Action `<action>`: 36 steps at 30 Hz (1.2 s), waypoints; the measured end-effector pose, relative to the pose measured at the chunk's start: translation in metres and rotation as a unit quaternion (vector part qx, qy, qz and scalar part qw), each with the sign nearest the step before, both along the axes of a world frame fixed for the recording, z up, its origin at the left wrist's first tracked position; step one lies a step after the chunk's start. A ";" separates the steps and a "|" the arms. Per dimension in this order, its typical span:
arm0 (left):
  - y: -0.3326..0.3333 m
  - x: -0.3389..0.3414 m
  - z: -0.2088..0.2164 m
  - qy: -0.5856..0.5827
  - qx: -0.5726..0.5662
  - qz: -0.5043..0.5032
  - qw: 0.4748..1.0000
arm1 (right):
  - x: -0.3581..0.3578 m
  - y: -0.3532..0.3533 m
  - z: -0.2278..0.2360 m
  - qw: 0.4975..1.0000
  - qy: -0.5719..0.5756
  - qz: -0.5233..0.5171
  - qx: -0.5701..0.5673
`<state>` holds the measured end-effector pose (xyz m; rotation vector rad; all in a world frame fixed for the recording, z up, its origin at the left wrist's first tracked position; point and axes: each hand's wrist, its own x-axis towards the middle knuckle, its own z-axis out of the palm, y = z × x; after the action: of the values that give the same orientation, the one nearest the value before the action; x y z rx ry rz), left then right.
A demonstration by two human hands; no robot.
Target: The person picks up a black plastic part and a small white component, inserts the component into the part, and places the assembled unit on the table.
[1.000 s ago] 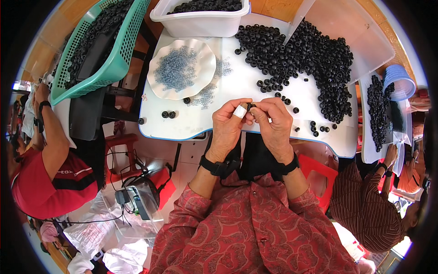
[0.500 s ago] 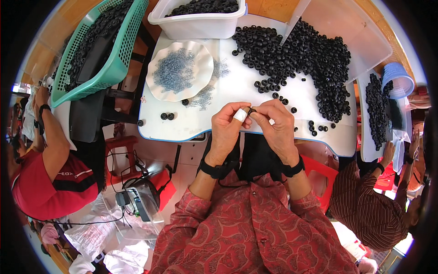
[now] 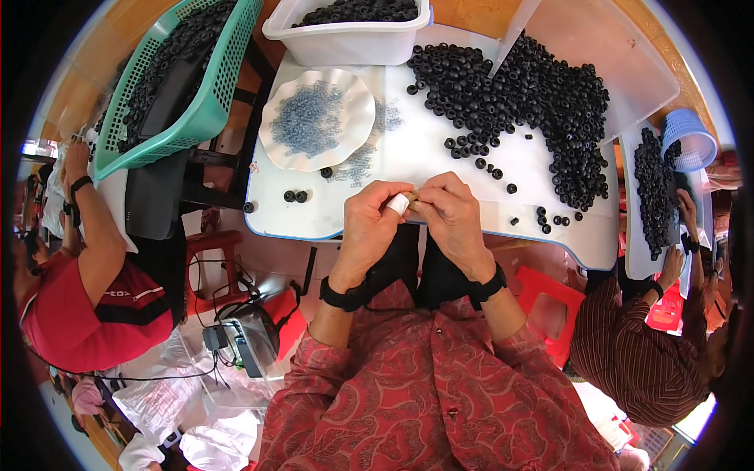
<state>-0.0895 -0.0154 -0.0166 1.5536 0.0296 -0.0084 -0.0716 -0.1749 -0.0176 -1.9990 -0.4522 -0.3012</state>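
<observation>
My left hand (image 3: 367,228) and my right hand (image 3: 454,224) meet fingertip to fingertip just over the table's near edge. Both are closed in a pinch around a small black part, now almost wholly covered by the fingers. A white wrap (image 3: 399,204) covers a finger of the left hand. Ahead and to the left stands a white scalloped plate (image 3: 357,118) with many small clear bluish pieces (image 3: 306,118); more of these (image 3: 353,166) lie beside it. A large heap of round black parts with holes (image 3: 577,125) spreads over the right half of the white table (image 3: 314,216).
Several loose black parts (image 3: 542,220) lie near the right front edge, others (image 3: 295,196) near the plate. A white tub (image 3: 353,39), a clear plastic bin (image 3: 620,71) and a green basket (image 3: 208,118) stand around. People (image 3: 94,314) work on both sides.
Both hands have come slightly toward me and left, still pinched together. The black part that showed between the fingertips is now mostly hidden. The view has shifted a little.
</observation>
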 end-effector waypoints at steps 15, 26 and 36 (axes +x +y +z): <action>-0.016 -0.002 -0.003 -0.193 0.233 0.080 0.950 | 0.004 0.004 -0.006 0.999 -0.047 -0.006 -0.015; -0.021 -0.007 -0.004 -0.209 0.231 0.075 0.947 | -0.005 0.000 -0.006 0.994 -0.057 -0.031 -0.083; -0.022 -0.006 -0.004 -0.242 0.260 0.044 0.934 | -0.013 0.002 -0.002 0.986 -0.094 -0.076 -0.115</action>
<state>-0.0955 -0.0377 -0.0208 2.0440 -0.3125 0.4880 -0.0848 -0.1728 -0.0194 -2.2460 -0.4701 -0.5574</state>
